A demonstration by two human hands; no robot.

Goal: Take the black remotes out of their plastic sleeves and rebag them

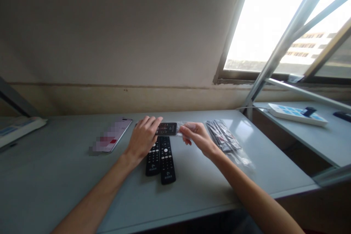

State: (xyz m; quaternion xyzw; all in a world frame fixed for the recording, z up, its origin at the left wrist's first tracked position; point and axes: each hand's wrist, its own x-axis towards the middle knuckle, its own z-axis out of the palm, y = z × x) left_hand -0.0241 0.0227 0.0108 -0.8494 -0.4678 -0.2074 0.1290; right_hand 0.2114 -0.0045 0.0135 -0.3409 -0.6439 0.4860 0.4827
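Observation:
A black remote control (170, 128) is held sideways between my hands, above the desk. My left hand (144, 133) is closed over its left end, hiding that part. At its right end, my right hand (196, 135) pinches a clear plastic sleeve (179, 128) that reaches from the remote. Two more black remotes, the left one (153, 162) and the right one (167, 164), lie side by side on the desk below, buttons up, their far ends partly covered. A pile of plastic-wrapped items (223, 135) lies right of my right hand.
A phone (116, 135) with its screen lit lies to the left on the grey desk (203, 193). Power strips stand at the far left (22, 128) and on the right-hand desk (298, 115). A metal frame post (271, 62) rises beside the window.

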